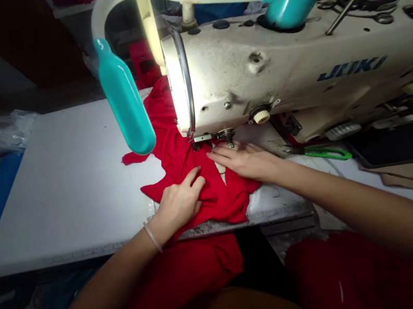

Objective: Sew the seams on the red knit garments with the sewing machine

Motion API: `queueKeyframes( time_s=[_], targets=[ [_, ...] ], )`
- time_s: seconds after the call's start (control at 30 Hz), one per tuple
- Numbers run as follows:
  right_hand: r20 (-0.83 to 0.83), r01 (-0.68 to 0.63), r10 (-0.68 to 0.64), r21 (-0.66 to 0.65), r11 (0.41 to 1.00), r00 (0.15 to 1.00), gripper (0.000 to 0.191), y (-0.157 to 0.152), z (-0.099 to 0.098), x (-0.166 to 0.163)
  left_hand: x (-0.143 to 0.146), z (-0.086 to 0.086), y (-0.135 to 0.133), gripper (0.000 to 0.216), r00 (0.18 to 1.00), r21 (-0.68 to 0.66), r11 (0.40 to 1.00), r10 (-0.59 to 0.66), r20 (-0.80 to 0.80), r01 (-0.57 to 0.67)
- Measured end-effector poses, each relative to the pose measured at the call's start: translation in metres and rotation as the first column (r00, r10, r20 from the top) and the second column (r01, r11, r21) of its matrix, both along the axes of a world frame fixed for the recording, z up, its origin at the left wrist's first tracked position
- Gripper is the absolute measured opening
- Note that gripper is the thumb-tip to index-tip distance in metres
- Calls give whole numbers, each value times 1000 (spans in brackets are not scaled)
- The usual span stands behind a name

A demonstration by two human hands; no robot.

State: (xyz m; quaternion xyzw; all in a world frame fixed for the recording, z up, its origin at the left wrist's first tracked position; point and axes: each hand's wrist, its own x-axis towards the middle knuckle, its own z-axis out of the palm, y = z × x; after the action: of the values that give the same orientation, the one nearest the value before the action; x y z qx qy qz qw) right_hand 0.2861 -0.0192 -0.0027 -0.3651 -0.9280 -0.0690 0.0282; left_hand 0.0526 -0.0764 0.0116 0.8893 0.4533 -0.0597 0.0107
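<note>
The red fabric (213, 195) lies bunched on the white table (71, 198) of a Juki sewing machine (255, 67), directly in front of the machine's presser foot (204, 138). Its long axis runs front to back: one length passes beside the machine head toward the table's rear edge, and the bulk reaches the front edge, with a narrow tail (136, 158) extending left across the table. The right hand (245, 161) is the nearer to the presser foot. It lies flat on the fabric, angled in from the right, its fingertips (214, 155) just short of the foot. Its grip is open, pressing down with no pinch or fold held. The left hand (178, 201) sits farther back, near the table's front edge, on top of a fold. Its grip is also open, with the fingers slightly curled and nothing closed on the cloth. A pale bracelet (151, 236) is on the left wrist. Whether the fabric passes under the presser foot cannot be confirmed from this view. A further mass of red fabric (181, 285) lies below the front edge, and its connection to the piece on the table cannot be determined. A teal gooseneck lamp (123, 97) hangs over the table left of the machine head, lit. Green-handled thread snips (327, 153) lie to the right of the right hand, untouched.
</note>
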Motion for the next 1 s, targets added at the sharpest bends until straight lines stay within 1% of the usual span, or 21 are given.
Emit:
queueKeyframes(
  time_s=[0.1,0.2,0.3,0.37,0.43,0.47,0.5,0.53,0.57,0.6,0.63,0.67,0.7,0.73,0.77,0.8,0.83,0.87,0.9,0.93,1.0],
  targets=[
    [71,-98,95,36,995,993,40,0,8,37,-2,-1,13,40,1000,35,999,-26,0,26],
    [59,-262,262,-9,965,963,36,-6,18,57,-3,-1,25,41,999,54,998,-34,-7,34],
    [22,-398,400,-63,915,916,35,-27,30,55,-5,-1,36,42,999,74,997,-36,-9,36],
    [67,-479,483,-71,875,873,31,-52,39,44,-7,-3,45,40,999,93,995,-46,2,45],
    [97,-526,536,-111,843,838,24,-81,43,27,-11,-5,55,39,997,100,993,-71,25,69],
    [78,-531,548,-163,832,833,24,-94,44,17,-14,-7,62,39,995,99,992,-88,42,83],
    [33,-525,549,-248,814,835,24,-106,43,6,-17,-8,68,38,992,98,990,-107,62,101],
    [-34,-507,531,-360,784,846,24,-116,41,-5,-20,-9,75,37,988,98,988,-131,83,122],
    [-112,-477,489,-483,734,865,21,-123,38,-16,-23,-9,81,36,983,100,985,-153,103,143],
    [-185,-443,423,-594,671,887,17,-126,34,-26,-25,-9,86,34,977,106,982,-172,123,159],
    [-243,-414,345,-672,614,907,12,-127,31,-35,-26,-8,89,33,971,117,978,-190,144,174],
    [-288,-398,277,-706,585,917,9,-124,28,-43,-27,-6,89,30,964,132,974,-207,168,186],
    [-323,-396,232,-691,606,918,12,-119,24,-47,-27,-4,86,27,955,150,969,-223,195,196],
    [-350,-393,207,-628,672,914,19,-112,21,-50,-26,-3,80,22,945,164,965,-240,224,206],
    [-373,-383,200,-522,762,906,29,-104,17,-50,-25,-2,73,19,933,164,962,-254,256,217],
    [-390,-358,202,-385,851,899,39,-96,12,-47,-24,-3,63,19,921,144,963,-259,291,226],
    [-398,-323,212,-238,916,893,47,-90,7,-44,-23,-4,54,21,910,104,968,-249,332,227],
    [-400,-284,221,-104,953,889,55,-86,2,-40,-24,-6,46,24,901,59,975,-219,375,213],
    [-398,-253,231,-2,967,888,61,-84,-4,-36,-25,-9,40,26,891,21,983,-175,418,183],
    [-391,-240,243,59,969,887,65,-86,-10,-34,-28,-11,37,25,880,1,991,-118,460,133],
    [-382,-220,236,86,972,894,68,-96,-21,-33,-34,-13,37,22,833,6,1000,-17,553,17]
  ],
)
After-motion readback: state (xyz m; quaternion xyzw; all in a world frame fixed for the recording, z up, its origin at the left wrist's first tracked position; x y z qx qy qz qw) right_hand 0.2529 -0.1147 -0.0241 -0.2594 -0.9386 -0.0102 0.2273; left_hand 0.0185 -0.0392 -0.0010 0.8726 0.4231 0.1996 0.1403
